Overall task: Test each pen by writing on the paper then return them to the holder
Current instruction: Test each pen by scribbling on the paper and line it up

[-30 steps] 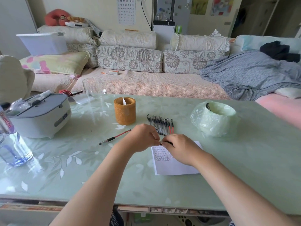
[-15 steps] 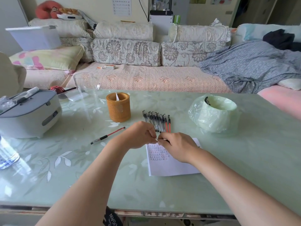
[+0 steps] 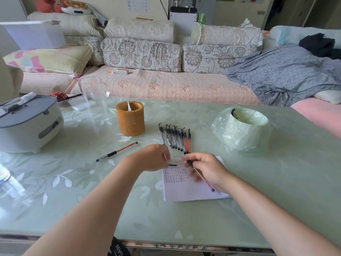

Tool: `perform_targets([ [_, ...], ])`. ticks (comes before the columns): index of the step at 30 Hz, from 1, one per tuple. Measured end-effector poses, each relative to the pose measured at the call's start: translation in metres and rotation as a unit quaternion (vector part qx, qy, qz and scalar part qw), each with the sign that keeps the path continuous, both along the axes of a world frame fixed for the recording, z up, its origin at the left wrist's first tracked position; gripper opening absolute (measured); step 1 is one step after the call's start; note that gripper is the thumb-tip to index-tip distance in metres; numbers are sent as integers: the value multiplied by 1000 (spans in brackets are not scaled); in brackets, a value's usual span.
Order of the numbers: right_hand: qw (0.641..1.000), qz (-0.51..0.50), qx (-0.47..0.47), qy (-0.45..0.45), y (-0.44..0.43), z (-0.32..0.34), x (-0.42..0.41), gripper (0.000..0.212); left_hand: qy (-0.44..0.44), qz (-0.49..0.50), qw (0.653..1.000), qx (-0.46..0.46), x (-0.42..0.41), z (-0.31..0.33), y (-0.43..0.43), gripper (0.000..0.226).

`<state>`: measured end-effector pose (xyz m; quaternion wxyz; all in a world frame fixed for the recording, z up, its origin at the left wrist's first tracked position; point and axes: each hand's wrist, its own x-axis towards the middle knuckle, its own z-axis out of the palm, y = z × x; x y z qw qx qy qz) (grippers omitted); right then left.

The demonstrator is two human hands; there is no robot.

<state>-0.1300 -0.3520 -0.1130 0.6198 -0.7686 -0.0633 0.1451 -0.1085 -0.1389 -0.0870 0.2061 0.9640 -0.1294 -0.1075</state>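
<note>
The 2 hands, joined around 1 pen half a second ago, are now apart: the cap has come off. The left hand [image 3: 154, 157] has its fingers curled nearly closed, pinching a small black pen cap [image 3: 172, 165] whose end protrudes just past the fingertips toward the right. The right hand [image 3: 206, 169] is closed on a slim red-barrelled pen with a dark grip [image 3: 198, 171], held between thumb and forefinger; its tip projects just beyond the fingertips at the upper left, its tail end trails past the heel of the hand. The tip appears lifted slightly clear of the white paper sheet [image 3: 190, 191], which lies directly beneath both sets of fingertips and already carries several rows of small written marks under them. Judgement: uncapping is complete and the pen is ready for its test stroke; the grip looks loose and may need resetting into a writing hold first. Beyond the fingertips lies a row of about 9 capped black and red pens [image 3: 175, 137], touching side by side. The round orange-brown holder [image 3: 130, 118] stands further off, beyond the left fingers, and 1 separate red pen [image 3: 118, 151] lies on the green glass tabletop [image 3: 276, 191] to the left of them. Most pens appear outstanding.
</note>
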Motion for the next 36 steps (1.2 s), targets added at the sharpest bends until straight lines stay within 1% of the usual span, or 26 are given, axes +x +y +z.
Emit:
perform_targets([
  [2,999,11,38,14,-5,-1,0,56,1,-12,1000,7,0,1,-3,21],
  [3,999,19,45,4,-7,-2,0,55,2,-16,1000,9,0,1,-4,21],
  [5,997,29,67,-9,-9,-5,-2,44,5,-26,1000,14,1,-1,-6,19],
  [8,997,15,71,-10,-7,-7,-5,15,2,-41,999,10,1,-6,-9,21],
  [9,998,18,59,-9,-6,-7,-5,14,-1,-44,999,8,1,-7,-10,23],
  [12,999,33,15,-14,-3,-6,-6,14,-11,-56,998,6,1,-9,-15,25],
  [14,999,30,-15,-25,-1,-6,-9,18,-15,-58,998,3,1,-10,-18,25],
  [17,999,23,-30,-38,-1,-5,-10,22,-17,-54,998,-2,3,-13,-22,26],
  [22,995,29,-77,-61,-10,-10,-4,18,-4,-43,999,-7,5,-19,-25,33],
  [27,992,46,-81,-86,-10,-14,-5,19,-10,-32,999,-3,7,-21,-28,39],
  [32,988,51,-94,-111,-9,-19,-2,29,-23,-28,999,4,8,-20,-34,45],
  [36,983,51,-103,-142,-10,-21,-1,19,-17,-21,1000,7,8,-21,-35,47],
])
